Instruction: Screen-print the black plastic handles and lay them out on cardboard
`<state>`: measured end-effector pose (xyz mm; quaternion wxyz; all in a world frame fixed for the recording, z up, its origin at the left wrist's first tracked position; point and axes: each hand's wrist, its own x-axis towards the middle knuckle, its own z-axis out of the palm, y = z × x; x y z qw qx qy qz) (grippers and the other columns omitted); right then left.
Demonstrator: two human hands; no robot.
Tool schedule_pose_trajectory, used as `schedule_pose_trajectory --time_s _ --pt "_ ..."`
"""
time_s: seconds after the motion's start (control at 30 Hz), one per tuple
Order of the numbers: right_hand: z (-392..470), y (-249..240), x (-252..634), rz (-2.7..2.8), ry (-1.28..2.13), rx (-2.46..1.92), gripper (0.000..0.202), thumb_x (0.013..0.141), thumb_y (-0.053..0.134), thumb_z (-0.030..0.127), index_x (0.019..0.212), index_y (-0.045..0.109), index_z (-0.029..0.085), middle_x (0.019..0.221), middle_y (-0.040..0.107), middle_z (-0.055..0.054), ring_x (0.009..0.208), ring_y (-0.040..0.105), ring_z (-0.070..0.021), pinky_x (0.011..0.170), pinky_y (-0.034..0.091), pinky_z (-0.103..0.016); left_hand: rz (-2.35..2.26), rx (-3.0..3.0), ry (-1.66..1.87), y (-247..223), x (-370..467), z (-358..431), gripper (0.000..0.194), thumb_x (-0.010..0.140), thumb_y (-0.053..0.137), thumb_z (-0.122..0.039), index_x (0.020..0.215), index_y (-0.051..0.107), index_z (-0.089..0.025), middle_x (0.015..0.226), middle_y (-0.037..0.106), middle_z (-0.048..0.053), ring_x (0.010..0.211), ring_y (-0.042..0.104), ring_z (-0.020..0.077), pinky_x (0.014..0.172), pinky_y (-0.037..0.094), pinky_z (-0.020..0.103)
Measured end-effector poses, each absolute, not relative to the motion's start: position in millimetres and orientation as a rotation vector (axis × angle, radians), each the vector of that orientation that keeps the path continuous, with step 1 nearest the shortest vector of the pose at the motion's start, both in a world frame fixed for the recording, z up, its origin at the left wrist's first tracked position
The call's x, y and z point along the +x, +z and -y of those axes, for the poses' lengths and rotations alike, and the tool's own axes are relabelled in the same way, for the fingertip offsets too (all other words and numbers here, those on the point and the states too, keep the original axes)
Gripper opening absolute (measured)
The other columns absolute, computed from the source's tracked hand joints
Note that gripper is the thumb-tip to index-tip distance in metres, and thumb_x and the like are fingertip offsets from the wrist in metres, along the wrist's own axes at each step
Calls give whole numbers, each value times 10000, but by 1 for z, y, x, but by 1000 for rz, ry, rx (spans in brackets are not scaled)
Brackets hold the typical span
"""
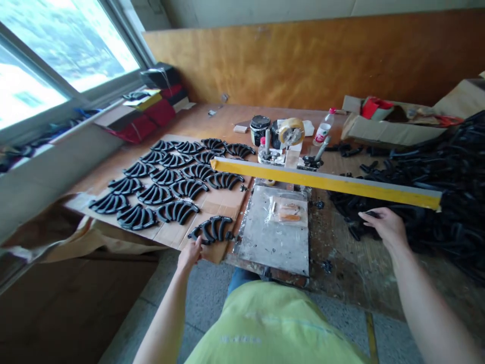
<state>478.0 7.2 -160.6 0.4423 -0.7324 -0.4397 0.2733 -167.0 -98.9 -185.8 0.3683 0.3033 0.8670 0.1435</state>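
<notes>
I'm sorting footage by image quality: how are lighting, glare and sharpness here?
Head view: daylight washes out the window; head view: the black pile at right is so dark that many pieces merge; head view: clear plastic on the metal plate shows bright glints; head view: lettering on the green shirt is too blurred to read.

"Are those curved black plastic-looking pieces on the left glossy?"

"Yes, smooth, over matt brown cardboard."

"And the flat grey rectangular plate, near centre?"

"Metal-looking, smeared; the long brown wooden board at the far side is glossy."
</notes>
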Motion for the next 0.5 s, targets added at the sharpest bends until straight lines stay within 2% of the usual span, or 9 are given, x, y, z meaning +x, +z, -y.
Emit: schedule_pose_trajectory --time_s 0.1,0.17,0.23,0.37,0.5 --pt "0 -139 438 1154 821 -1660 412 509 833 431 798 652 200 805 699 -71 726 667 -238 718 543 -399 -2244 1002 325 -166 -157 85 473 806 420 -620 634 565 -204 456 557 27 427 539 200 466 388 280" --pt "-3 -133 396 1354 877 -1501 394 605 790 397 924 676 195 903 709 -69 840 670 -232 824 527 -402 -2151 1154 468 -147 -135 66 441 830 412 -592 683 569 -207 483 563 5 422 521 173 447 363 258" --pt "-10 -135 354 1594 890 -1386 334 724 706 297 1047 684 217 1000 698 -56 932 652 -212 903 497 -401 -2000 1236 711 -122 -104 41 403 832 448 -571 743 580 -201 499 560 -8 411 493 150 424 340 242" --pt "-24 -149 296 2004 665 -1328 281 818 577 109 1020 731 230 1066 669 -61 999 597 -201 950 460 -399 -1638 1296 1198 -60 -37 -5 392 831 523 -558 902 603 -181 519 549 -34 417 460 98 428 341 194" --pt "-23 -158 279 2235 420 -1296 301 871 523 114 1063 727 223 1023 668 -74 1013 539 -219 941 445 -401 -1322 1284 1503 -9 5 -27 409 877 465 -569 912 582 -179 550 555 -32 431 461 83 447 363 188"
